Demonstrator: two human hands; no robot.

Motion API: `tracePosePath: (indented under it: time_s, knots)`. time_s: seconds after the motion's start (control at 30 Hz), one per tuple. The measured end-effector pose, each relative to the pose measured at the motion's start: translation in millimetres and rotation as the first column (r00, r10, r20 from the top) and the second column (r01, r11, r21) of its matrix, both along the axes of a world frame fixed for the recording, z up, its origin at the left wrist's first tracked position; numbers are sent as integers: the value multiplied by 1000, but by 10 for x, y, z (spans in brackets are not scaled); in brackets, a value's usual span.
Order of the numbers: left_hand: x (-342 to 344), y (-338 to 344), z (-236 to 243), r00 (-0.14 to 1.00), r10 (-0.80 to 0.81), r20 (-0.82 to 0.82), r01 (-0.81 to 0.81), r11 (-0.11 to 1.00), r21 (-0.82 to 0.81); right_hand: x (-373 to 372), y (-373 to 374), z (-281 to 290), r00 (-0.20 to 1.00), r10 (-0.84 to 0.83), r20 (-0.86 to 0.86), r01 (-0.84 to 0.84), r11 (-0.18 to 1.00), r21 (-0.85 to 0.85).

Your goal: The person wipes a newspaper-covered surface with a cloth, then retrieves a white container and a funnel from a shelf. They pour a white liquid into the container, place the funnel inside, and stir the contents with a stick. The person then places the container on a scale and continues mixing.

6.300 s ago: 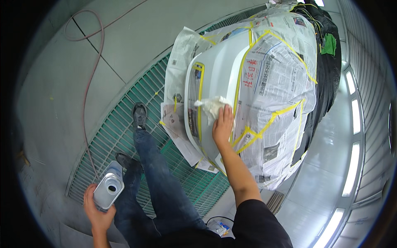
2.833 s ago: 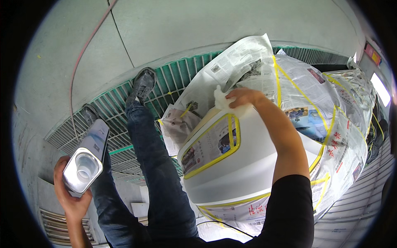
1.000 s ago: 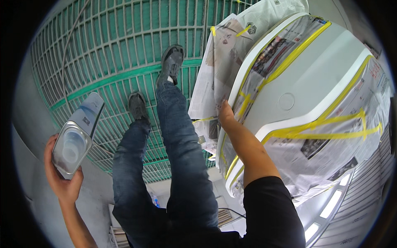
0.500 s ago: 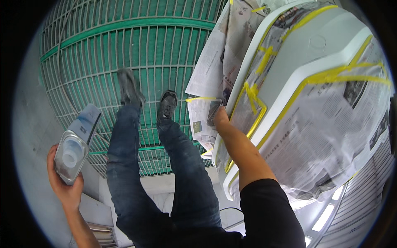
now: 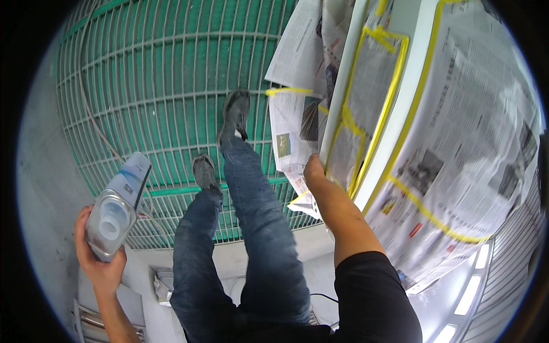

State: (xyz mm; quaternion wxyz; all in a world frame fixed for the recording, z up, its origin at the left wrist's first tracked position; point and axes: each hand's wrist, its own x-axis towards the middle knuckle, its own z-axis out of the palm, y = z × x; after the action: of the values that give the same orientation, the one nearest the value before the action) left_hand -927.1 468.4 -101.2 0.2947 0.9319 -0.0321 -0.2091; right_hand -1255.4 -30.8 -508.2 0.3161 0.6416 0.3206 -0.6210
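Note:
My left hand [image 5: 102,267] grips a rectangular metal can [image 5: 127,182] with a blue and white label. Its top end, with a white plastic spout [image 5: 111,222], is turned toward me, and the can lies tilted. Thumb and fingers wrap its near end from either side. My right hand [image 5: 314,167] is stretched forward, right at the edge of a large white painted body panel [image 5: 410,94]. Only the wrist and the back of the hand show; the fingers are foreshortened and hidden. Newspaper masking [image 5: 457,131] covers much of the panel, held with yellow tape [image 5: 439,220].
Loose newspaper sheets [image 5: 297,57] hang from the panel's left edge over a metal floor grating [image 5: 166,114] with green sheeting beneath. A cable or hose [image 5: 94,123] runs along the grating at left. A grey wall [image 5: 43,166] stands left; light strips [image 5: 468,294] glow lower right.
My feet have stepped, with the right foot now farther ahead. The masked panel fills the view differently as I move along it. The can stays in my left hand, slightly farther right.

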Motion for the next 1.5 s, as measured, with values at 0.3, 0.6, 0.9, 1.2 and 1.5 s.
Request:
tracePosePath:
  time_s: [0.3, 0.6, 0.9, 1.2, 1.5]
  knots:
    - [-1816, 584, -146, 998, 65, -23, -66, 998, -13, -1142, 16, 409, 998, 28, -54, -29, 1000, -6]
    - [-3724, 701, -227, 974, 210, -81, -214, 976, -45, -3821, -389, -551, 558, 440, 704, -229, 897, -379]
    - [-5038, 954, -151, 968, 231, -101, -235, 971, -36, -3331, 8, 173, 986, 21, 168, -3, 994, -106]
    - [-5534, 1090, 819, 987, 158, -9, -158, 984, -81, -3291, 917, 1860, 185, -983, 15, 913, 178, 367]
    - [-5705, 973, 2803, 961, -91, 260, 163, 950, -268, -2800, 2027, 6381, -324, -40, -945, 133, -991, -4]
